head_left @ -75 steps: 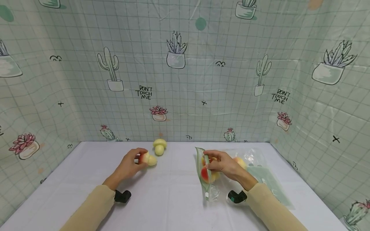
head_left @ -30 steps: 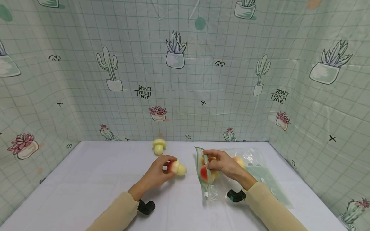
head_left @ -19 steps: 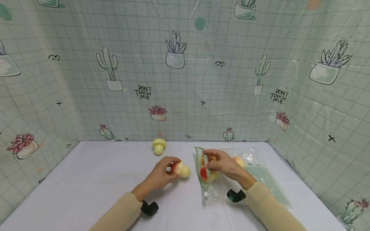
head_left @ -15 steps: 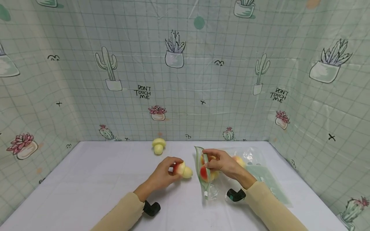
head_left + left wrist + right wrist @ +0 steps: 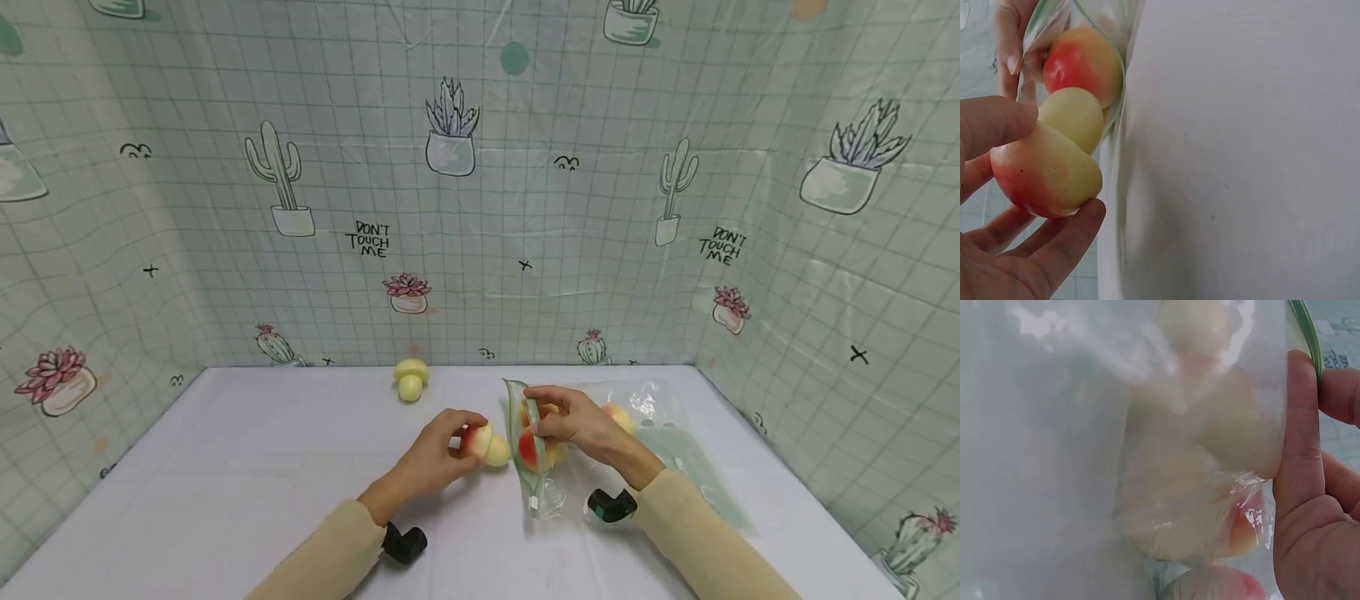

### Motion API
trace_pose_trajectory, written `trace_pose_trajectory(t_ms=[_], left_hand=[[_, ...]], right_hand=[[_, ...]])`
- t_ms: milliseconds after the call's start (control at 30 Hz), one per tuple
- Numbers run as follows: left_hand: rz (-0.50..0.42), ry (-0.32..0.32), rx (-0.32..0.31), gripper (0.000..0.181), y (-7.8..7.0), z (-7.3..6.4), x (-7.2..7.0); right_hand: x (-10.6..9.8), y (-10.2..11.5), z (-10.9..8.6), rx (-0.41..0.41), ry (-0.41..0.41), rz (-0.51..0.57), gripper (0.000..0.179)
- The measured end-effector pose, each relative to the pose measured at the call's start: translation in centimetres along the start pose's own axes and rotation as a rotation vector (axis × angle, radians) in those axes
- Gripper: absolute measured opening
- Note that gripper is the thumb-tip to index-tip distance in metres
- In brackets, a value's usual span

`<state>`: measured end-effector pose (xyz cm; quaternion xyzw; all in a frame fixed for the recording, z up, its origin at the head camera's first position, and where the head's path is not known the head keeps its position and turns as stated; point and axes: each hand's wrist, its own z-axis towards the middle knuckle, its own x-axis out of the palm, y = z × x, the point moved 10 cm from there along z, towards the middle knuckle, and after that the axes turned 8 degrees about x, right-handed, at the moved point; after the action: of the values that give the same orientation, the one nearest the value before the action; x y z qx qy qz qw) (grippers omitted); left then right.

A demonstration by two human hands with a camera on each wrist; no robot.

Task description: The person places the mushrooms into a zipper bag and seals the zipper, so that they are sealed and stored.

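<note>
A toy mushroom with a red-and-yellow cap and pale yellow stem is in my left hand. In the left wrist view, thumb and fingers grip the mushroom's cap, its stem pointing to the mouth of a clear zip bag. My right hand pinches the green zip edge, holding the mouth apart. Several similar mushrooms lie inside; one red-and-yellow mushroom sits just within the opening. In the right wrist view the bag's film blurs those behind it.
A plain yellow mushroom stands at the back of the white table. The bag's green lower part spreads flat to the right. Behind rises a cactus-print curtain. Black wrist cameras hang under both sleeves.
My left hand has carried the gripped mushroom rightward from beside the yellow one to the bag's mouth. The right hand has stayed on the bag's edge.
</note>
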<state>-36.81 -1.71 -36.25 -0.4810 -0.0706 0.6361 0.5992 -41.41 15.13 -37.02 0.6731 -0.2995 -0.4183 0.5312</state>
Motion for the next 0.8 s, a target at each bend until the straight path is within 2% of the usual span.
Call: trace_pose_trajectory(t_ms=[333,800], left_hand=[[-0.015,0.011,-0.009,0.044,-0.28,0.36,0.74],[-0.010,0.028,-0.036,0.043,-0.02,0.55,1.07]], right_hand=[[-0.03,-0.08,0.14,0.010,-0.011,-0.004,0.063],[-0.04,-0.10,0.11,0.011,-0.004,0.011,0.064]])
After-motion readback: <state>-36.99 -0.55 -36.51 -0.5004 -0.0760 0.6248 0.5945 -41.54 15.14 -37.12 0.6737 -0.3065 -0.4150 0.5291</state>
